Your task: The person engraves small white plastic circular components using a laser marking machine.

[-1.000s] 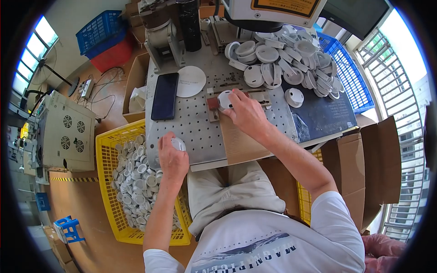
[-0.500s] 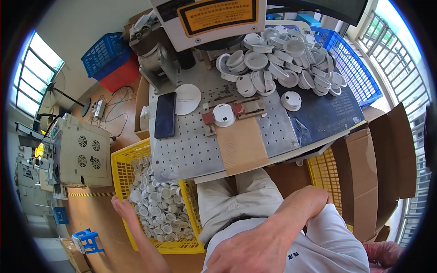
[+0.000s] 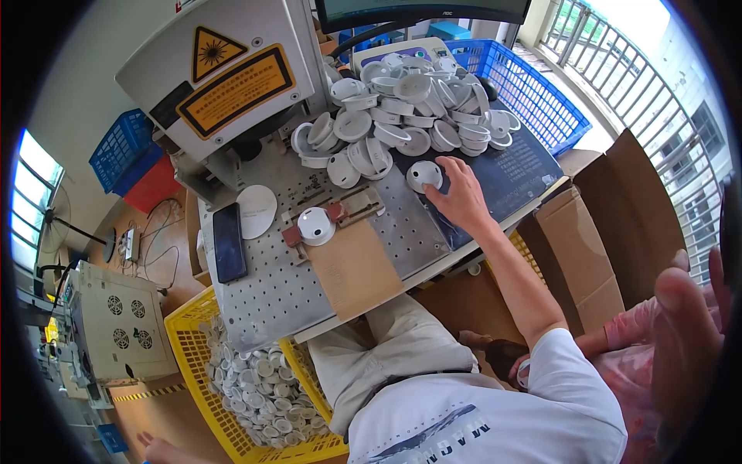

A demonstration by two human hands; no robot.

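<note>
My right hand (image 3: 461, 193) reaches over the right part of the worktable, its thumb and fingers closed on the rim of a white plastic cup lid (image 3: 422, 177). That lid lies flat beside a large heap of similar lids (image 3: 413, 89). Another white lid (image 3: 315, 226) sits in a fixture with red-brown blocks (image 3: 337, 212) on the perforated metal plate (image 3: 270, 301). Low at the left edge, my left hand (image 3: 158, 449) is partly cut off, with fingers stretched out and nothing visible in them. It is outside the yellow basket (image 3: 189, 340) full of small white lids.
A phone (image 3: 229, 242) and a white disc (image 3: 256, 211) lie left of the fixture. Brown cardboard (image 3: 355, 267) covers the plate's front. The machine head (image 3: 224, 77) overhangs the back. At right are a blue basket (image 3: 533, 100), a carton (image 3: 580, 247) and another person's hand (image 3: 684, 332).
My right hand has moved from my chest out to the single lid by the heap. My left hand has dropped away from the yellow basket's rim. The view has turned, and another person appears at right.
</note>
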